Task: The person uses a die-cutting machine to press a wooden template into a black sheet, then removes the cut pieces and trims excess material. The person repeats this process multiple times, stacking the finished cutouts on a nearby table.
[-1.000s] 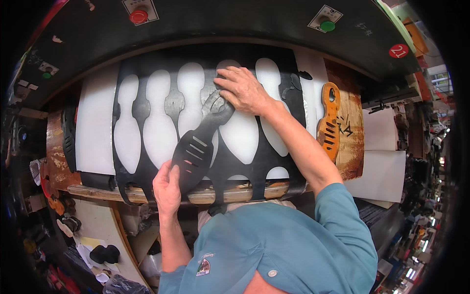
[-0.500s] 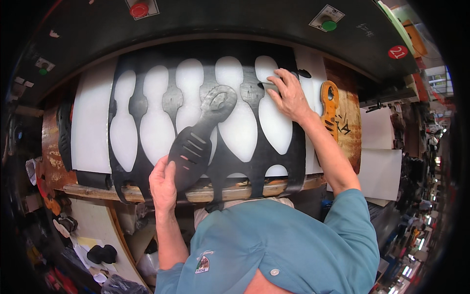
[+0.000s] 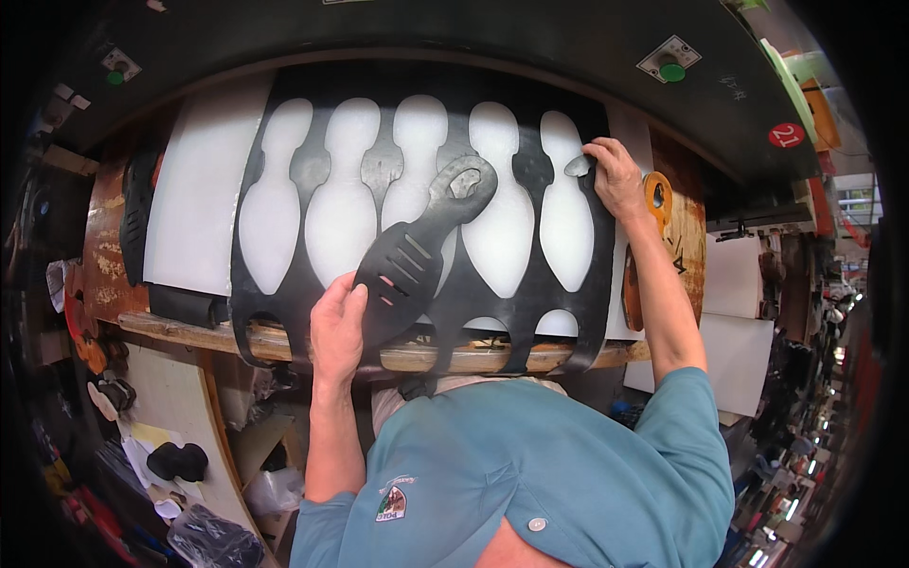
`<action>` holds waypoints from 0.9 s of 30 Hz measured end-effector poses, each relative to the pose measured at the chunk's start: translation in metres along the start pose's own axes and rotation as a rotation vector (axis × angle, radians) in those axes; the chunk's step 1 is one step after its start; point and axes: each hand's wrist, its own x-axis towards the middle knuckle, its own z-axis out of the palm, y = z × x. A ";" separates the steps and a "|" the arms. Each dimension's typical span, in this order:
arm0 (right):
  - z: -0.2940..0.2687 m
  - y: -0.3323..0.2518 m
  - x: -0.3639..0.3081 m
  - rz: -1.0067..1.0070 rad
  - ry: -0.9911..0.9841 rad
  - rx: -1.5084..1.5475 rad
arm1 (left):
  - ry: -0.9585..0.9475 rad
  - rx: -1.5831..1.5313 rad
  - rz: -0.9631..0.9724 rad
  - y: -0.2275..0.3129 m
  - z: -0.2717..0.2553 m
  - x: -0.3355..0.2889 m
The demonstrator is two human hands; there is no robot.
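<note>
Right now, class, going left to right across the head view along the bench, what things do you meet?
White board → black cut-out sheet → left hand → black cutting die → right hand → orange-handled tool.

My view is evenly and brightly lit from above at the centre, with soft, weak shadows. Heavy fisheye bending curves straight edges toward the rim, and black vignette fills every corner. Clutter from 3 to 5 o'clock smears into blur.
</note>
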 end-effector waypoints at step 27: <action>0.035 0.185 -0.091 0.080 -0.067 -0.256 | 0.004 0.100 0.077 -0.040 0.010 0.011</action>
